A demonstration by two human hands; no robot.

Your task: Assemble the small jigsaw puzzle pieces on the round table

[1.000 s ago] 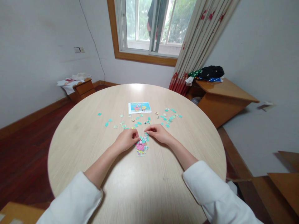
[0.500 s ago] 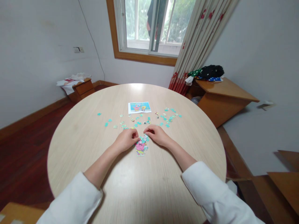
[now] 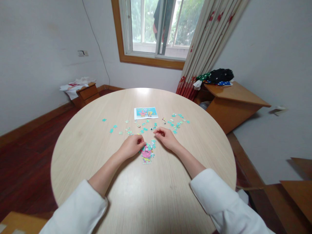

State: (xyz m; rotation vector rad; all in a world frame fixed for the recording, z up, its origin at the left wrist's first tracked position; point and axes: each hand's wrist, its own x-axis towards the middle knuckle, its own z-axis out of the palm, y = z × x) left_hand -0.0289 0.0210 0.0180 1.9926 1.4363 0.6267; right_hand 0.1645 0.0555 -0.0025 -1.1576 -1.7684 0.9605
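A partly joined jigsaw puzzle lies flat on the round table, with a pink cartoon figure and a smaller pale figure on it. My left hand rests at its upper left edge, fingers curled and thumb touching the puzzle. Beyond the puzzle's upper right corner is my right hand, its fingers bent and slightly apart, with nothing seen between them. Just past its fingertips lie small loose puzzle pieces. A printed picture card with two cartoon figures lies farther back.
Loose turquoise pieces are scattered at the right, and several more pieces lie at the left. The round wooden table has a curved edge. A wooden cabinet with cloths on it stands by the wall at right.
My right hand has moved off the puzzle's upper right corner, a little up and to the right. My left hand has stayed at the puzzle's edge.
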